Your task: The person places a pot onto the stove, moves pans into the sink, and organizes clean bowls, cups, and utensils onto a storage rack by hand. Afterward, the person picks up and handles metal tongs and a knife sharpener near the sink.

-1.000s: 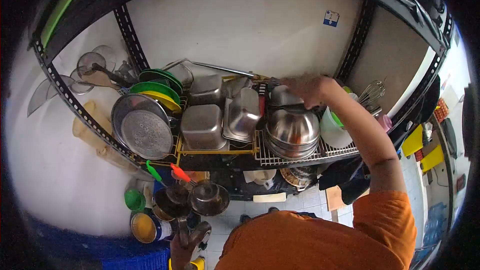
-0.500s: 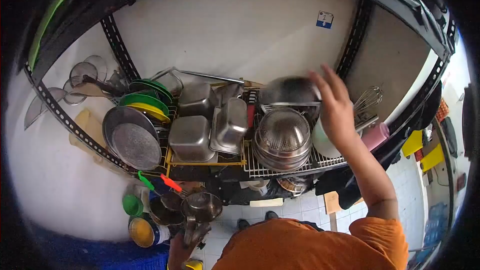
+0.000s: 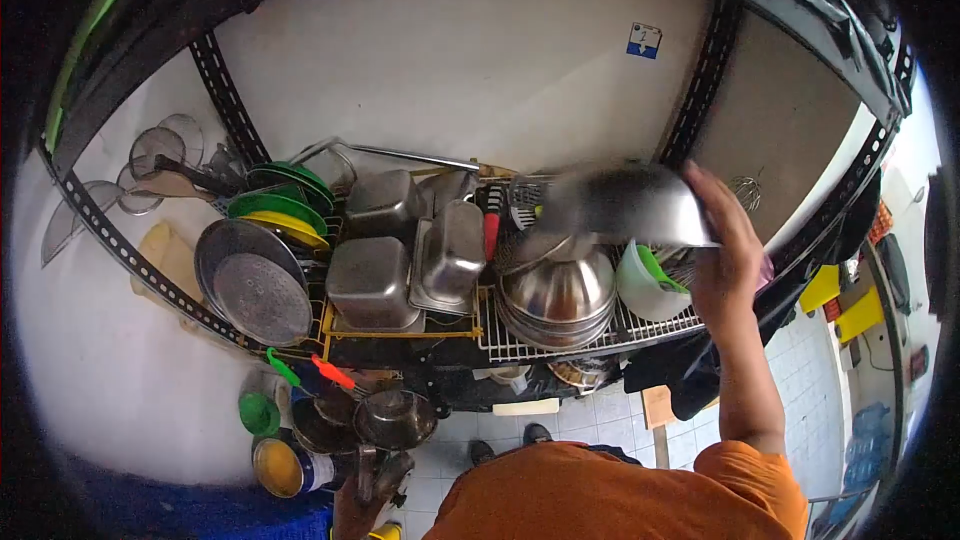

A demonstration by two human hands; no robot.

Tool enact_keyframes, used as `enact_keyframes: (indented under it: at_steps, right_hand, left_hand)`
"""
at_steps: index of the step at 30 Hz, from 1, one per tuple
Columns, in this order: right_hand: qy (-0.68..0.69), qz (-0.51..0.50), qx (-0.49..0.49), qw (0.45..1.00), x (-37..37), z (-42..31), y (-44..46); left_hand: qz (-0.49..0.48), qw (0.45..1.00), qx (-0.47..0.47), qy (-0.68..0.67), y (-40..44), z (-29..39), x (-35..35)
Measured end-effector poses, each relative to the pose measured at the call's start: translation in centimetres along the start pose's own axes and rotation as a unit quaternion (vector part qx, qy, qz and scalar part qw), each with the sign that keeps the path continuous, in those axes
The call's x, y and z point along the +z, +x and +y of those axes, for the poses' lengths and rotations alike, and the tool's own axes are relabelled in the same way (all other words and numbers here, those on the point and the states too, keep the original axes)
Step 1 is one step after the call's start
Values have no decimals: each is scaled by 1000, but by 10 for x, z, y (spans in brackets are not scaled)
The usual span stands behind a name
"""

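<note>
My right hand (image 3: 728, 255) grips the right edge of a large metal bowl (image 3: 650, 205), which is upside down, lifted and partly blurred. Below it, a stack of metal bowls (image 3: 557, 290) rests upside down on the white wire rack. A blurred strainer-like piece (image 3: 540, 252) overlaps the top of that stack; how it is supported is unclear. Low on the left, my left hand (image 3: 357, 505) is closed around the handles of metal saucepans (image 3: 396, 420); its fingers are partly hidden. A white container with a green item (image 3: 655, 285) stands beside the stack.
Rectangular steel pans (image 3: 368, 285) sit on a yellow rack, with frying pans (image 3: 262, 295) and green and yellow lids (image 3: 285, 210) to the left. Black slotted posts (image 3: 690, 80) frame the shelf. A whisk (image 3: 745, 192) is behind my right hand. Cans (image 3: 278, 468) stand low left.
My right hand has gone from open fingers beside the large bowl to gripping and raising it. The perforated dome atop the stack has shifted, exposing a smooth bowl. My left hand still holds the saucepans.
</note>
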State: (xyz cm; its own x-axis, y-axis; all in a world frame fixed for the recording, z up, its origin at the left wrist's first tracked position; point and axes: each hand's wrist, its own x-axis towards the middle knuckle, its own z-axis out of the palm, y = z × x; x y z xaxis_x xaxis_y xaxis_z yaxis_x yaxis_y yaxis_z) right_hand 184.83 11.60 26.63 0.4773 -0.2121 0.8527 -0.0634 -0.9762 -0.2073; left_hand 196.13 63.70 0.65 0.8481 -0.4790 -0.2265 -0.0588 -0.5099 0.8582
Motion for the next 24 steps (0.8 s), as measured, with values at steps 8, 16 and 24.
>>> enact_keyframes:
  at_steps: [8, 16, 24]
  right_hand:
    - [-121, -89, -35, 988, 32, -6, -69]
    - [-130, -398, -117, 901, 70, 2, -79]
    - [-252, -450, 18, 857, 85, 73, 42]
  left_hand:
    - [-12, 994, 18, 110, 4, 11, 6]
    - [-46, 993, 42, 100, 21, -1, 5]
    - [-29, 985, 79, 149, 10, 17, 12]
